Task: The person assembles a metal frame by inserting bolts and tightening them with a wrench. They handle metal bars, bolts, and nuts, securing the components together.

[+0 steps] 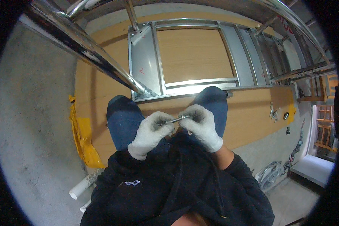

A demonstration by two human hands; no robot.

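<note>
Both my hands wear white gloves and meet above my lap. My left hand (153, 132) is closed on one end of a slim silver bolt (174, 120). At the bolt's other end, the thumb and fingers of my right hand (202, 126) pinch around what looks like a nut or washer, partly hidden by the fingertips. The bolt lies nearly level, tilted slightly up to the right. Just beyond my knees, a metal frame (199, 83) with sheet-metal panels lies flat on brown cardboard (252, 120).
A thick chrome tube (98, 56) rises from the frame's near left corner. Loose bolts (273, 112) and a small metal fitting (286, 115) lie to the right. Yellow plastic (83, 139) and a white pipe (81, 188) are at left; coiled wire (269, 175) lies at lower right.
</note>
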